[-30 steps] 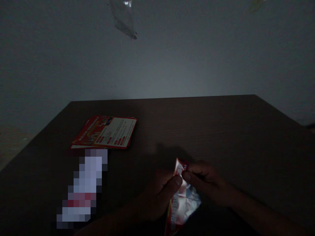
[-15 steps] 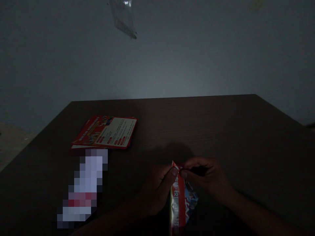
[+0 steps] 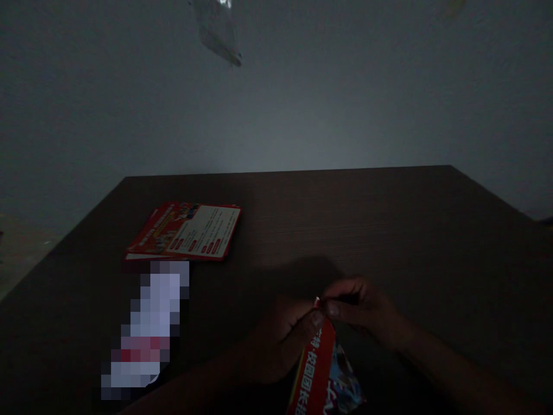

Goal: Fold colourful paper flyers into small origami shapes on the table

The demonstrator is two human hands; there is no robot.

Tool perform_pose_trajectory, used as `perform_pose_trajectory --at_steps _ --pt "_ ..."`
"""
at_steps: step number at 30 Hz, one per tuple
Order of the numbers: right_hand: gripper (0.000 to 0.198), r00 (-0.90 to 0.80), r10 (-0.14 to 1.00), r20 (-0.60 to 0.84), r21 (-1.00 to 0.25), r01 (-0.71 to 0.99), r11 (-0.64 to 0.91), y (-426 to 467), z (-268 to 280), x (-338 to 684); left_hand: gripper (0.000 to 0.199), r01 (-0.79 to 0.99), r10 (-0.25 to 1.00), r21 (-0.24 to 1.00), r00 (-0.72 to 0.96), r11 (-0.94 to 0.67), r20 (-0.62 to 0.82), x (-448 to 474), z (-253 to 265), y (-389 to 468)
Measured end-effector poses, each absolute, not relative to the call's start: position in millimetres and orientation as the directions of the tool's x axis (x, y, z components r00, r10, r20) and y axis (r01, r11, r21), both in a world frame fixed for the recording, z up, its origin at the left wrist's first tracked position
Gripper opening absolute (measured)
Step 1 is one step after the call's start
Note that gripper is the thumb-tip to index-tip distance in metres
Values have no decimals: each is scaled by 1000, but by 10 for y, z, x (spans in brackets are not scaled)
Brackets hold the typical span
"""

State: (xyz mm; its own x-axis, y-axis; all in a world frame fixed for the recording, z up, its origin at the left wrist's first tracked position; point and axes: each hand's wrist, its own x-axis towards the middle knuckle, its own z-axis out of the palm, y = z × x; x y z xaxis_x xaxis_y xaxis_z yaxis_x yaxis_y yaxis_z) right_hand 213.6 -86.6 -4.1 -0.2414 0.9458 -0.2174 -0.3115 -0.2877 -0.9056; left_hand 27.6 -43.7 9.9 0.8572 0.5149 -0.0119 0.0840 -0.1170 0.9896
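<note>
In the head view, I see two bare hands at work over the near part of a dark wooden table (image 3: 389,230), the room dim around them. Between them is a shiny packet (image 3: 317,369), red with white lettering and a bluish picture along its right side. It hangs slantwise toward the person, its lower end running out of sight at the bottom.

The left hand (image 3: 285,340) is closed on the packet's upper end, thumb pressed flat on the front and the fingers curled behind. The right hand (image 3: 367,311) has its thumb and forefinger pinched together at the top corner, just beside the left thumb, with a dark hollow between them further back; its other fingers are too shadowed for me to tell how they lie.

Over on the left of the table lies a slightly uneven stack of cards (image 3: 203,230), red and white, printed with small text. Just nearer the person is a pale strip (image 3: 151,317), blurred into coarse blocks. Beyond the table stands a grey wall (image 3: 345,86), with a clear plastic bag (image 3: 218,34) high up against it.
</note>
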Motion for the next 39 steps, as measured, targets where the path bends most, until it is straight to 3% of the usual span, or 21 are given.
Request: perform_pose_trajectory --at_steps 4,12,21,29,35,39 --pt "15 -275 924 -266 -888 -303 -346 -863 -41 2144 41 108 486 987 873 -121 -36 278 93 -426" --pt "16 -291 926 -241 -930 -202 -306 -854 57 2167 42 105 460 987 887 -119 -39 296 96 -434" --pt "12 -214 941 -262 -932 -196 -304 -862 68 2145 34 79 450 992 893 -94 -29 279 68 -414" --pt "14 -102 973 -206 -973 -83 -215 -874 54 2121 35 152 553 985 829 -75 -86 308 82 -437" --pt "32 -304 937 -175 -981 -22 -190 -908 99 2107 34 156 557 988 821 -8 -125 284 97 -456" --pt "37 -367 923 -117 -993 20 -118 -928 127 2087 34 116 554 992 830 -42 -73 261 80 -452"
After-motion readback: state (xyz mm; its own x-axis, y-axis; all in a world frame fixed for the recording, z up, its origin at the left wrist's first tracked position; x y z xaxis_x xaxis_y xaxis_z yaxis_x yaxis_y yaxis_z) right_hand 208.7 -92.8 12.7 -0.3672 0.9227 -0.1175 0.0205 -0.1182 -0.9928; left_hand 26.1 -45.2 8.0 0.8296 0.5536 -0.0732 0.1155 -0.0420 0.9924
